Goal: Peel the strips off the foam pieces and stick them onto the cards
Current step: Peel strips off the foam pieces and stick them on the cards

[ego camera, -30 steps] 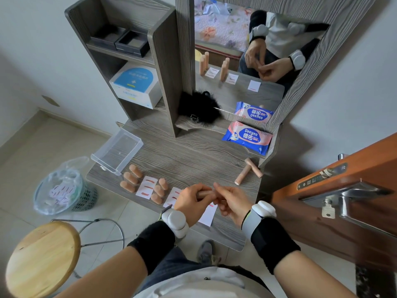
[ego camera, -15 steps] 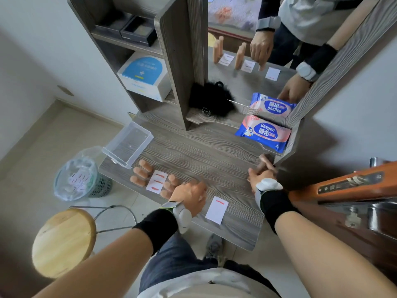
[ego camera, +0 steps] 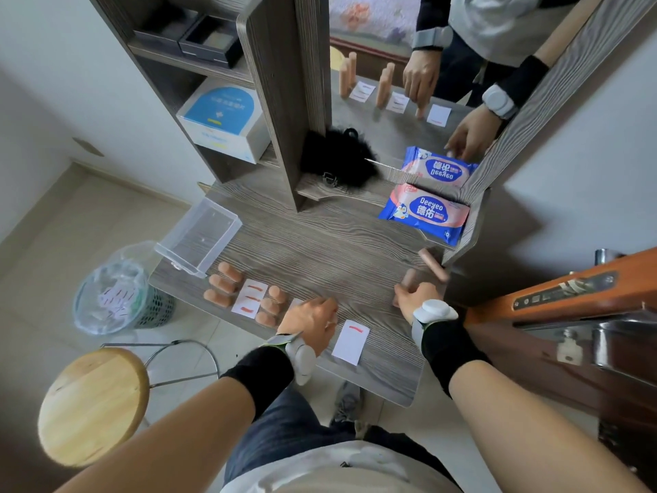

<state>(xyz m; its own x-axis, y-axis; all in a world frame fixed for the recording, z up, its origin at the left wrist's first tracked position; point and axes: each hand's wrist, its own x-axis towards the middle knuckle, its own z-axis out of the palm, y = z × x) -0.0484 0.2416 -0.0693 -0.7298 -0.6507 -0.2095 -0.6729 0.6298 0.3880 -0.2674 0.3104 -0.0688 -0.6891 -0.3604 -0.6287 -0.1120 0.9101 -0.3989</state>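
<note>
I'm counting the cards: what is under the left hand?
A corner of a white card shows under the left hand; the hand hides the rest, including any strips. The mirror shows its fingers on an upright foam piece.

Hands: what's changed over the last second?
The hands parted. The left hand moved left toward the other cards, fingers round the peeled foam piece, seen in the mirror. The right hand reached to the table's right edge and grips a fresh foam piece. The front card, now uncovered, bears one red strip. Clear box and wipes pack stayed put.
</note>
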